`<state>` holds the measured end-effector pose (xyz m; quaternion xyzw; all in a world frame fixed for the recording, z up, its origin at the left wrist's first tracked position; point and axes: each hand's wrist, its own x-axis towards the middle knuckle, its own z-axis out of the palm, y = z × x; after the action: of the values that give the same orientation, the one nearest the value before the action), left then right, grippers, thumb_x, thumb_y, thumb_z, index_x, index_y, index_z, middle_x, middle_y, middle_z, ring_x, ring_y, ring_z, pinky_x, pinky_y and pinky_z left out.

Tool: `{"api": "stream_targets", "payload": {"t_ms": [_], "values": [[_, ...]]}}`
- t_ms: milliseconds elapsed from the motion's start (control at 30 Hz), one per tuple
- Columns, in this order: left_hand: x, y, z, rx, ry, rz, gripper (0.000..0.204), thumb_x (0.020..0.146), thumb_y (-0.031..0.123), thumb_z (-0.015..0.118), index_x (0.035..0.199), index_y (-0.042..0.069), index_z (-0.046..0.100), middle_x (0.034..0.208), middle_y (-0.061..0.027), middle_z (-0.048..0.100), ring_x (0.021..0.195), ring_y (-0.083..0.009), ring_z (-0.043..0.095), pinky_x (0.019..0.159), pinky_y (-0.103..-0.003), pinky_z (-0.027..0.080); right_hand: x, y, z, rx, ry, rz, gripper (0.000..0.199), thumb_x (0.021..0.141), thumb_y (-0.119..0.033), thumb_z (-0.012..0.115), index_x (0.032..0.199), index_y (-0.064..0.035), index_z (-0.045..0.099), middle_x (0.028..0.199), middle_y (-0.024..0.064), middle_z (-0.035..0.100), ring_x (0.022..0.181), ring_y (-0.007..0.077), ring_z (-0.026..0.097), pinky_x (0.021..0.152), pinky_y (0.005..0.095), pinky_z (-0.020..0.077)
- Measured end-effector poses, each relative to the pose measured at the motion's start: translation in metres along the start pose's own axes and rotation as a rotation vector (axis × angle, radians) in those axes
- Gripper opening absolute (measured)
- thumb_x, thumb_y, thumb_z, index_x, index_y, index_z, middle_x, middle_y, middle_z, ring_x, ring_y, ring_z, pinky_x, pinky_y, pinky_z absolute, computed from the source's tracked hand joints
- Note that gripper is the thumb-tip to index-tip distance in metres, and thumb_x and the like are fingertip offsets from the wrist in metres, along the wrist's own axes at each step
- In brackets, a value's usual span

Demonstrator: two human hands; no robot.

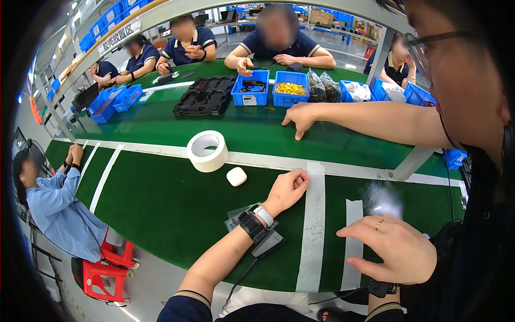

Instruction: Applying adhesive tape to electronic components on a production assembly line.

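My left hand [287, 190] rests on the green table mat [171, 209] with its fingers curled in and nothing visible in it. Its knuckles touch a white tape stripe [314, 225]. A dark wrist strap and a white band sit on that wrist, over a flat dark device [268, 242] and a clear bag. My right hand [391, 249], wearing a ring, hovers with fingers apart just in front of a blurred clear plastic bag [382, 199]. A small white rounded case [236, 176] and a white tape roll [206, 151] lie left of my left hand.
A co-worker's hand [299, 119] reaches in from the right and points down at the mat. Blue bins [250, 89], one with yellow parts [290, 88], and black trays [205, 95] stand further back. Several people sit across the table; one sits at left by a red stool [104, 271].
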<state>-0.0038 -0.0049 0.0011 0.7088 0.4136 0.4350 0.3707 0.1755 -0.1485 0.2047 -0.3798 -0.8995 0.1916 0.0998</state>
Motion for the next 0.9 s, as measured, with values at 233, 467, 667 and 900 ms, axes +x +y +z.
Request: {"api": "stream_targets", "payload": {"t_ms": [233,467,667,900], "values": [[0.0005,-0.0007,0.0006,-0.005,-0.026,-0.023,0.008,0.078,0.008,0.058,0.081,0.0,0.056,0.057,0.0021,0.046,0.05,-0.0037,0.04,0.048,-0.02,0.036,-0.0005,-0.0013,-0.0046,0.01,-0.018,0.008,0.037,0.076,-0.017,0.06,0.108,-0.0018,0.051,0.091,0.0128,0.057,0.082,0.0298,0.055,0.074,0.0357,0.0433],[0.0007,-0.0021,0.0008,0.011,0.002,-0.015,0.009,0.078,0.008,0.058,0.081,0.0,0.057,0.057,0.0019,0.047,0.05,-0.0036,0.04,0.048,-0.02,0.037,-0.001,-0.0009,-0.0014,0.012,-0.021,0.017,0.039,0.075,-0.016,0.06,0.11,-0.0023,0.05,0.092,0.0143,0.056,0.08,0.0307,0.055,0.073,0.0358,0.0432],[0.0005,-0.0023,0.0012,-0.004,0.009,0.004,0.008,0.078,0.008,0.057,0.081,0.001,0.056,0.057,0.0026,0.046,0.05,-0.0031,0.04,0.048,-0.02,0.036,-0.0009,-0.0006,-0.0018,-0.005,-0.029,0.013,0.041,0.075,-0.016,0.06,0.112,-0.0024,0.049,0.092,0.014,0.056,0.08,0.0309,0.055,0.073,0.0358,0.0432],[0.0006,-0.0026,0.0011,-0.013,-0.002,0.004,0.008,0.078,0.007,0.057,0.081,0.0,0.056,0.057,0.0032,0.046,0.05,-0.0025,0.039,0.048,-0.019,0.035,-0.0008,-0.0013,-0.0016,0.0,-0.018,-0.014,0.042,0.075,-0.016,0.06,0.113,-0.002,0.049,0.09,0.0129,0.056,0.078,0.0297,0.054,0.072,0.0352,0.0431]]}}
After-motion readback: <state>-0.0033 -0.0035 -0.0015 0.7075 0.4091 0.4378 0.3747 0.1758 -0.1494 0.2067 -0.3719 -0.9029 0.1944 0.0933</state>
